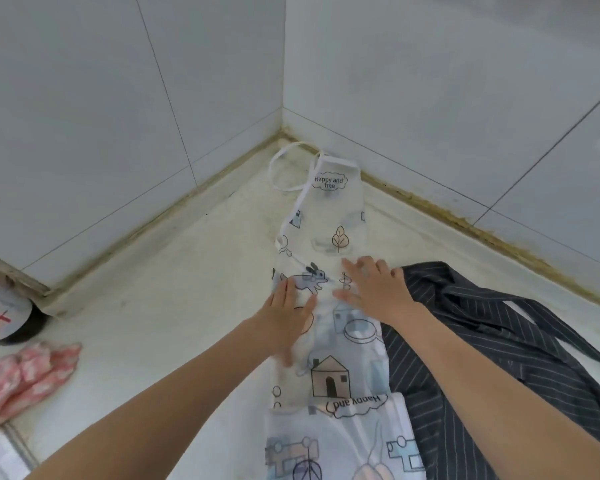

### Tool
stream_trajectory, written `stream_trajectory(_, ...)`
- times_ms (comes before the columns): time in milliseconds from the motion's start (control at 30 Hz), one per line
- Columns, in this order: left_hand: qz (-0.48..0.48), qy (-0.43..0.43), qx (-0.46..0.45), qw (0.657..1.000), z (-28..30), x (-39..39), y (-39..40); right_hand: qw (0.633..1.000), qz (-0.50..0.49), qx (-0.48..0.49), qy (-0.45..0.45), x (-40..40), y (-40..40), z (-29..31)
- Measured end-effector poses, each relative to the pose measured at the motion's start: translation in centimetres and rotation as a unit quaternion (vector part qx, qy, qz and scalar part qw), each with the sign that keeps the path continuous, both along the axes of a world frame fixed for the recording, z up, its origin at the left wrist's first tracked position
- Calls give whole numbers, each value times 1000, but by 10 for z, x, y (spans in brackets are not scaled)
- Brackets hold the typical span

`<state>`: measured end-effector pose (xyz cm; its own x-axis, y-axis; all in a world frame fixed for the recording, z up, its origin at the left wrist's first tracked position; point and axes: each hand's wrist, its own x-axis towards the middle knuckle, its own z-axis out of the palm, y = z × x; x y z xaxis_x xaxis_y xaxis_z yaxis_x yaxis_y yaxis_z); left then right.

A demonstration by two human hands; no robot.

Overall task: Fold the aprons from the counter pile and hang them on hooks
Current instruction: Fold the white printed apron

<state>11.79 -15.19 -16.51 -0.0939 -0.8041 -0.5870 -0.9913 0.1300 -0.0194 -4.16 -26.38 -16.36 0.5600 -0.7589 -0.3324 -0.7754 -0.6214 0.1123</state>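
A white printed apron (333,223) with rabbits, trees and houses lies folded lengthwise into a narrow strip on the counter (187,289), running toward the wall corner. Its white neck strap (284,168) loops at the far end. My left hand (290,308) lies flat on the strip's left edge, fingers straight. My right hand (374,289) presses flat on the strip's right side, fingers spread. A dark pinstriped apron (492,341) lies crumpled to the right, touching the white one.
Tiled walls (430,81) meet in a corner just behind the apron's top. Pink rubber gloves (25,375) lie at the counter's left edge. A dark round container with a white label and red characters (4,317) stands behind them.
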Motion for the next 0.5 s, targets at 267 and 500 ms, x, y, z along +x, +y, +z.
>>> stream_trajectory(267,121,-29,-129,984,3,22,-52,996,6,-88,31,50,-41,1)
stream_trajectory(500,84,-120,-161,976,-23,26,-46,986,146,54,-66,69,-65,-14)
